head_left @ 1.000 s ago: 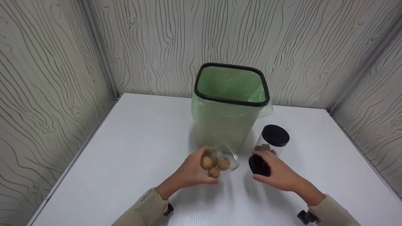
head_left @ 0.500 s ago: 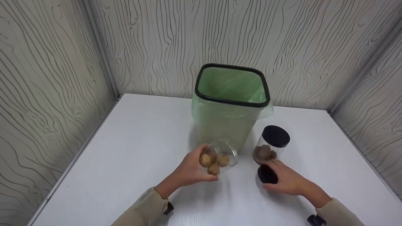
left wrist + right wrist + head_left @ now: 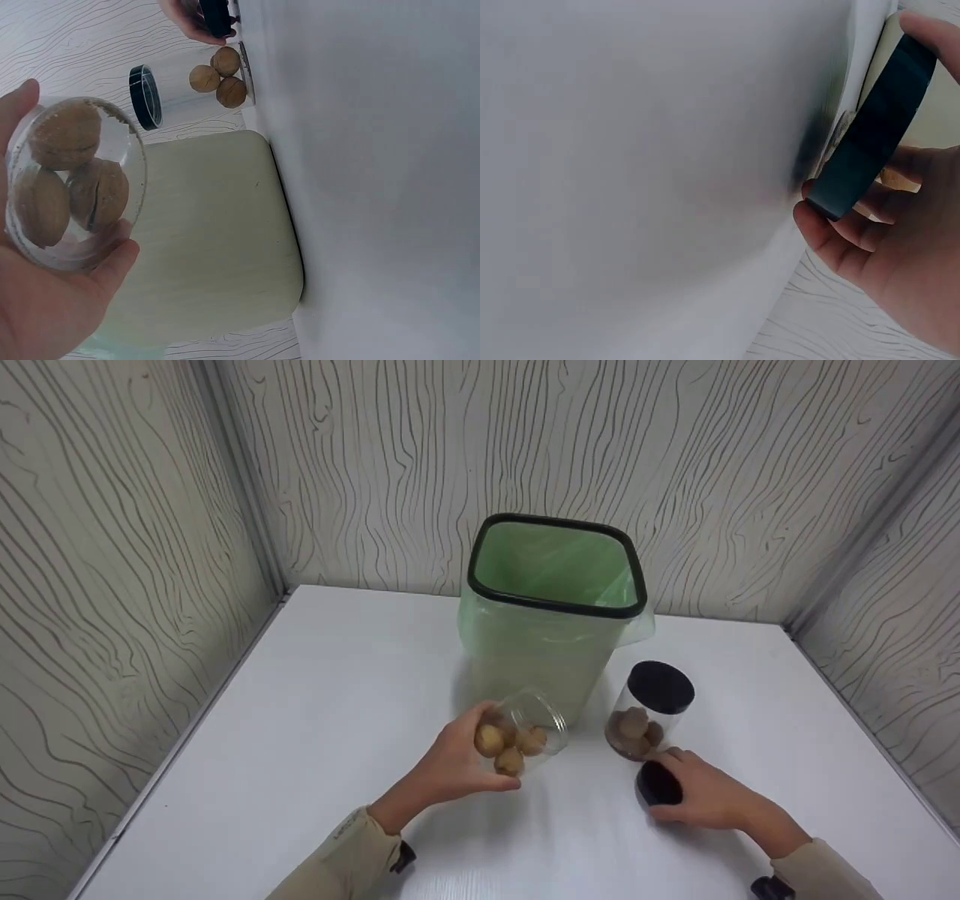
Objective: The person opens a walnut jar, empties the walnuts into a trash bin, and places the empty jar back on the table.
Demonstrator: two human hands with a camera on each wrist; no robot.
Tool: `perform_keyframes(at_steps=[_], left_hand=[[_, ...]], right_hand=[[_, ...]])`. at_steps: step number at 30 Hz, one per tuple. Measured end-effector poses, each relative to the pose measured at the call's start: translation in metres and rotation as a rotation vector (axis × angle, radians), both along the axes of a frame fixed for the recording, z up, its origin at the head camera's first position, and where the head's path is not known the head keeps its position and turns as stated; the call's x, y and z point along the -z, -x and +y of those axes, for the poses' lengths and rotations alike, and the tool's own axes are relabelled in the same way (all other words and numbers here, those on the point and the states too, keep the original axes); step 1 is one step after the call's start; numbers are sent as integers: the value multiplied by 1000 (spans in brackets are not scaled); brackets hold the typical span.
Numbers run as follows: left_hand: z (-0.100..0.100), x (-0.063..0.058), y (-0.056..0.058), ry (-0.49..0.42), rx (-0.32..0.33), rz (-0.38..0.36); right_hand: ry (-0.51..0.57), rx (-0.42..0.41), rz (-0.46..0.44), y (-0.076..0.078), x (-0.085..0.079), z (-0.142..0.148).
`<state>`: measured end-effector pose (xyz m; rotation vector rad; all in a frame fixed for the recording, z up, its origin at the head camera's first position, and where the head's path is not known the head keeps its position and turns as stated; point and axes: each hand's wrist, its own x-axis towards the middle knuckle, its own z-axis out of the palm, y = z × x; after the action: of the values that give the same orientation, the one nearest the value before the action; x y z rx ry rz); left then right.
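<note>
My left hand point(image 3: 457, 761) grips a clear, lidless jar point(image 3: 536, 712) tilted with its mouth toward the right. Several walnuts point(image 3: 508, 761) lie inside it; the left wrist view shows them through the jar's round bottom point(image 3: 79, 184). My right hand point(image 3: 709, 791) holds a black screw lid point(image 3: 660, 786) on edge, pinched by its rim between thumb and fingers, low over the table. In the right wrist view the lid point(image 3: 874, 127) spans from thumb to fingertips. Just behind that hand stands a second clear jar point(image 3: 671, 725), upright, black-lidded, with walnuts point(image 3: 634, 724) at its bottom.
A pale bin point(image 3: 536, 667) lined with a green bag point(image 3: 555, 559) and fitted with a black rim point(image 3: 555, 605) stands at the back of the white table point(image 3: 300, 720). Wood-grain panels point(image 3: 420, 457) close in the back and both sides.
My right hand has moved right and toward me with the lid, away from the jar in my left hand, uncovering more of the second jar. The left hand has risen slightly with its jar.
</note>
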<state>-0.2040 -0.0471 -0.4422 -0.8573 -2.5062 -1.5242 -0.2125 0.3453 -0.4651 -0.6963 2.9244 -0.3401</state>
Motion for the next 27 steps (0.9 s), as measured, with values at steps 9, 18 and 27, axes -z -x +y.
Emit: perform_keyframes(at_steps=[9,18,27], left_hand=[[-1,-4,0,-5,2,-13],[-4,-6,1,9,-25,-9],[-6,-7,4,-13,-31,5]], right_hand=[[-26,48,40,7,1,16],[-44,164,62,14,2,26],[-55,230,100,26,8,39]])
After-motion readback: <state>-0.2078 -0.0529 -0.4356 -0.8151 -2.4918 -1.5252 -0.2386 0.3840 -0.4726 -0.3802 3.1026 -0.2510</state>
